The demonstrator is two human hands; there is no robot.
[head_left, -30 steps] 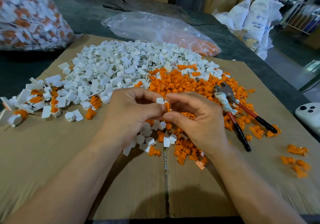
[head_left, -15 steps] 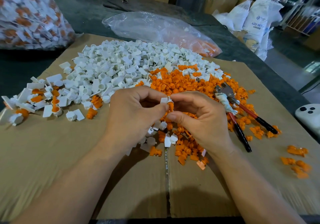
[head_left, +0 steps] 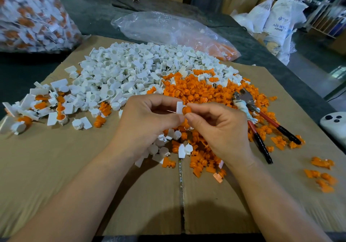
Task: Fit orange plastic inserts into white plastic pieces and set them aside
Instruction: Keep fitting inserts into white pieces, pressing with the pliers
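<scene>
My left hand [head_left: 146,118] pinches a small white plastic piece [head_left: 179,107] above the cardboard. My right hand [head_left: 219,124] pinches an orange insert [head_left: 186,110] that touches the white piece's right side. How deep the insert sits is hidden by my fingers. Behind the hands lies a big heap of white pieces [head_left: 131,73], and a heap of orange inserts [head_left: 198,90] spreads to its right. At the far left lies a small group of white pieces with orange inserts in them [head_left: 45,107].
Red-handled pliers [head_left: 260,122] lie on the orange heap, right of my right hand. A clear bag [head_left: 168,28] lies behind the piles, a full bag of assembled parts [head_left: 31,17] at the back left. A white device [head_left: 335,127] sits at the right edge.
Both hands have lifted a little off the pile. The orange insert has come up against the white piece's side, and the fingers have turned the pair.
</scene>
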